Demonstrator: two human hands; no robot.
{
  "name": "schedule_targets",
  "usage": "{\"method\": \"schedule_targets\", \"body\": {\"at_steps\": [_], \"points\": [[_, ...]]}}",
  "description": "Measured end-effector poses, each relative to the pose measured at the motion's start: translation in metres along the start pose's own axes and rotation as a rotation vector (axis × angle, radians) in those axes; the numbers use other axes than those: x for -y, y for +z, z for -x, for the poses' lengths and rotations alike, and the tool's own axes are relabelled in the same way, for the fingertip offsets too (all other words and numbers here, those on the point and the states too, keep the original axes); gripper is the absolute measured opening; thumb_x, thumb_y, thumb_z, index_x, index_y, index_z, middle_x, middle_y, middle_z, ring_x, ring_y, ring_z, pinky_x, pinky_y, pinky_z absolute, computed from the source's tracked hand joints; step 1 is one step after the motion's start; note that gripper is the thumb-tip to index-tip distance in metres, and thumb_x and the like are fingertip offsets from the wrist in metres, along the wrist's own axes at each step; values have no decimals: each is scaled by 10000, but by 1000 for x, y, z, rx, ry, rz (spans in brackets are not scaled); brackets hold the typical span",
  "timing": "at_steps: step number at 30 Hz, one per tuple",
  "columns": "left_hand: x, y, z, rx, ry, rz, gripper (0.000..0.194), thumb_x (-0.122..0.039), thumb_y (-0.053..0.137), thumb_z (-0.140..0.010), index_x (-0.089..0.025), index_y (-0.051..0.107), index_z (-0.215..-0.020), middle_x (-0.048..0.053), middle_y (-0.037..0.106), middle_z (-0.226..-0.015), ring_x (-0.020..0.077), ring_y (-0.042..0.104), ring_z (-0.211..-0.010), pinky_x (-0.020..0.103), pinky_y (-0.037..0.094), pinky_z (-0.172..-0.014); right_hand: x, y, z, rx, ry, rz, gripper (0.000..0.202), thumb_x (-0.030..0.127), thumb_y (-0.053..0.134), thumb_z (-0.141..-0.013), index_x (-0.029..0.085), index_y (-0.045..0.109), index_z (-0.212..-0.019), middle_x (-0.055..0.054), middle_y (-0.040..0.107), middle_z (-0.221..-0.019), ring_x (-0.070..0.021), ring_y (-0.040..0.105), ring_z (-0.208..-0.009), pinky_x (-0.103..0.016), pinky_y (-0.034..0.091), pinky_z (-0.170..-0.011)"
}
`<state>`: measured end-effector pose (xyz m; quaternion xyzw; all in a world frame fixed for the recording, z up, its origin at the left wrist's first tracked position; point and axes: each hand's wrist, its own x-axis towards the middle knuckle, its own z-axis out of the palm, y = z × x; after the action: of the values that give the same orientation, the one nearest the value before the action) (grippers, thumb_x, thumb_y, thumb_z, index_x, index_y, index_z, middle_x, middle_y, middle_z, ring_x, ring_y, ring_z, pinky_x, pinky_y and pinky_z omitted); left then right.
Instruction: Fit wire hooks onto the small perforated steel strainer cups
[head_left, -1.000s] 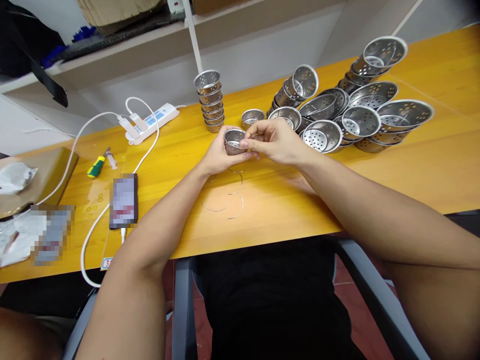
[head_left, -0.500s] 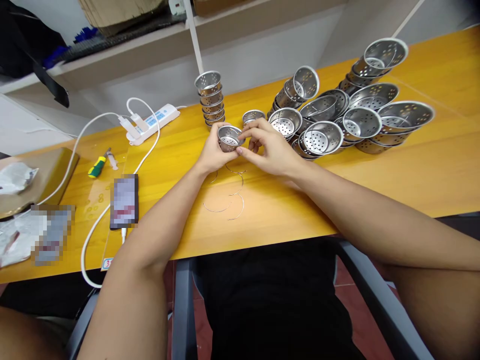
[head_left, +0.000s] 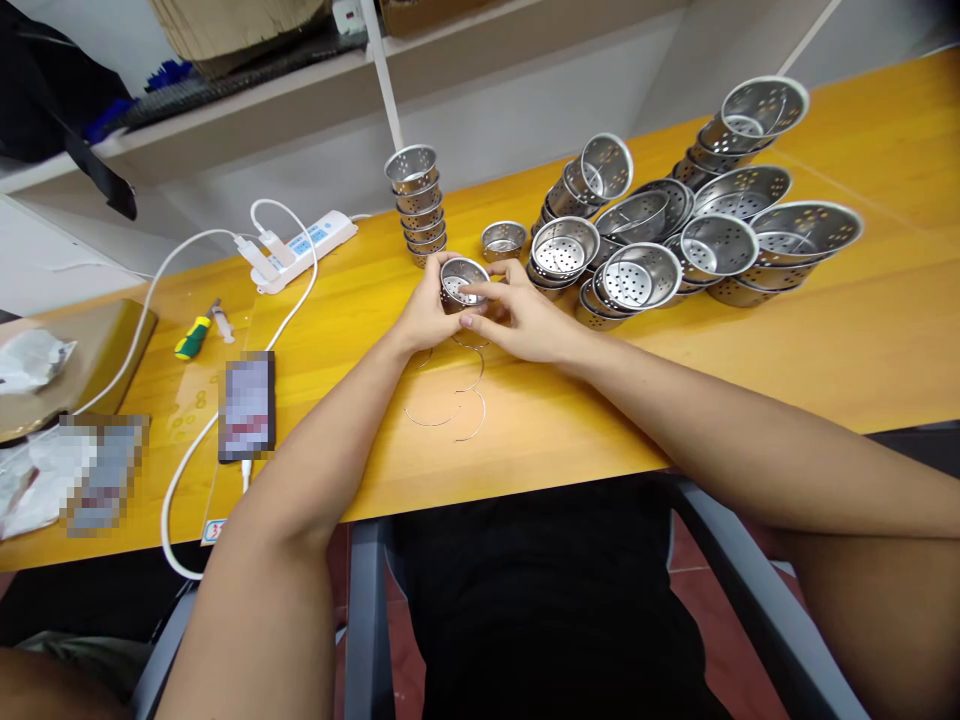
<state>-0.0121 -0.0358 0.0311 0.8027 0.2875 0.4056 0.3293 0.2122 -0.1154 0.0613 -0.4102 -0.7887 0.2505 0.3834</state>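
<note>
My left hand (head_left: 421,316) grips a small perforated steel cup (head_left: 459,281) from the left, its mouth tilted toward me. My right hand (head_left: 519,318) meets it from the right, thumb and forefinger pinched at the cup's rim. Whether a wire is between those fingers I cannot tell. Several thin curved wire pieces (head_left: 454,395) lie on the yellow wooden table (head_left: 825,330) just below my hands. A stack of small cups (head_left: 420,205) stands behind, and a single small cup (head_left: 503,239) sits next to it.
A heap of larger perforated steel bowls (head_left: 690,225) fills the right back of the table. On the left lie a white power strip (head_left: 304,245) with cables, a screwdriver (head_left: 193,331), a phone (head_left: 247,404) and papers. A shelf runs along the wall.
The cup has tipped from rim-up to mouth facing me, and both hands have sunk a little toward the table. The right hand's fingers now press at the rim.
</note>
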Motion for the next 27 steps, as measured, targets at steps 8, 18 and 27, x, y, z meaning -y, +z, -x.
{"method": "schedule_targets", "body": {"at_steps": [8, 18, 27], "points": [[-7, -10, -4, -79, -81, -354, 868, -605, 1027, -758, -234, 671, -1457, 133, 625, -1371, 356, 680, -1372, 536, 570, -1265, 28, -7, 3, -19, -276, 21, 231, 396, 666, -1121, 281, 795, -1275, -164, 702, -1365, -384, 710, -1313, -619, 596, -1203], [16, -5, -4, -25, -171, -121, 958, -434, 1025, -734, -233, 511, -1518, 197, 739, -1535, 247, 789, -1157, 448, 648, -1084, 21, -5, 1, 97, -203, 36, 188, 373, 645, -1116, 266, 789, -1173, -126, 766, -1217, -331, 757, -1122, -527, 634, -1053], [17, -26, -5, -192, -46, -352, 393, -162, 757, -916, -224, 698, -1299, 129, 735, -1373, 255, 756, -1240, 487, 645, -1184, -6, 0, -5, 67, -69, 69, 486, 520, 708, -1092, 214, 726, -1469, -227, 743, -1508, -435, 724, -1435, -697, 541, -1303]]}}
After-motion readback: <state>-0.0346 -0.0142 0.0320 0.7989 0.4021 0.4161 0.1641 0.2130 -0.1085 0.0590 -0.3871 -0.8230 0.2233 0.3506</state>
